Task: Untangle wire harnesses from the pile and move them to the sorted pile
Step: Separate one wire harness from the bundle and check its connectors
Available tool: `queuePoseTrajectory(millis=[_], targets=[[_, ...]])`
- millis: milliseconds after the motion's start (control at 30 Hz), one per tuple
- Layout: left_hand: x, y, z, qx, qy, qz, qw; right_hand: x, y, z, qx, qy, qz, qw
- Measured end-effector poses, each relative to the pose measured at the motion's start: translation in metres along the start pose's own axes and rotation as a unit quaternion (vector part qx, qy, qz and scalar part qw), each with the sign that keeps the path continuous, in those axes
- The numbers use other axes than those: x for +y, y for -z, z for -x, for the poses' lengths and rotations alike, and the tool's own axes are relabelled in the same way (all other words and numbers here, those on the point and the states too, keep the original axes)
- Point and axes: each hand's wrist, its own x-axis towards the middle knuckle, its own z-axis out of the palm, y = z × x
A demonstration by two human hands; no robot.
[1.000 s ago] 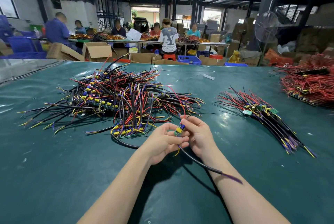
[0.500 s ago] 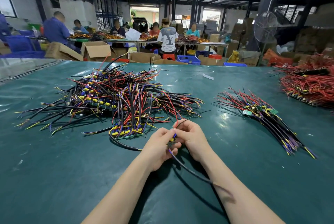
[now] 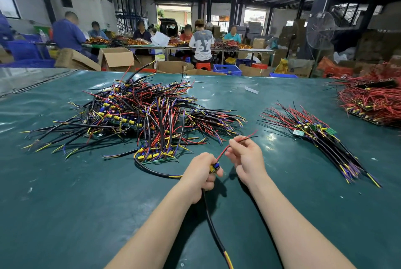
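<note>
Gripped in curled left hand (image 3: 200, 174): wire harness (image 3: 215, 166), blue-and-yellow parts on top, thick black cable trailing to tabletop's near edge; thin red lead (image 3: 223, 152) pinched by right hand (image 3: 247, 156).

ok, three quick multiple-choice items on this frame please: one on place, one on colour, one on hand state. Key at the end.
1. Where does the sorted pile lie?
A) in a cardboard box
B) on the mat, right of both hands
C) on the floor

2. What colour is the thin wire pinched by the right hand?
A) red
B) white
C) green

3. What is the left hand doing?
A) lying flat on the mat
B) waving in the air
C) gripping the harness

1 B: the bundle lies on the green mat, right of the hands.
2 A: it runs red from fist to fingertips.
3 C: fingers curl round it, with the black cable hanging below.
</note>
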Motion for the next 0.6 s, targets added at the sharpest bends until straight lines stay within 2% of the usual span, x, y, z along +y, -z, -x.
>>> queuePoseTrajectory(millis=[100, 167, 200, 267, 333, 367, 467, 600], targets=[[0.000, 0.001, -0.002, 0.004, -0.018, 0.011, 1.000, -0.007, 0.004, -0.001, 0.017, -0.047, -0.154, 0.987], [0.000, 0.000, -0.003, 0.007, -0.027, 0.024, 0.999, -0.009, 0.005, -0.002, 0.023, -0.055, -0.183, 0.981], [0.000, 0.000, -0.003, 0.010, -0.031, 0.033, 0.999, -0.009, 0.004, -0.002, 0.020, -0.058, -0.163, 0.985], [0.000, -0.002, -0.004, 0.026, -0.051, 0.042, 0.997, -0.006, 0.001, 0.000, 0.001, -0.049, -0.034, 0.998], [-0.002, -0.003, -0.005, 0.047, -0.086, 0.045, 0.994, -0.001, -0.001, 0.001, -0.039, -0.020, 0.141, 0.989], [-0.003, -0.003, -0.005, 0.056, -0.099, 0.044, 0.993, 0.002, -0.003, 0.003, -0.067, -0.013, 0.193, 0.979], [-0.005, -0.005, -0.007, 0.075, -0.110, 0.028, 0.991, 0.008, -0.010, 0.007, -0.132, -0.013, 0.239, 0.962], [-0.004, -0.005, -0.008, 0.080, -0.110, 0.033, 0.990, 0.006, -0.016, 0.009, -0.149, 0.000, 0.233, 0.961]])
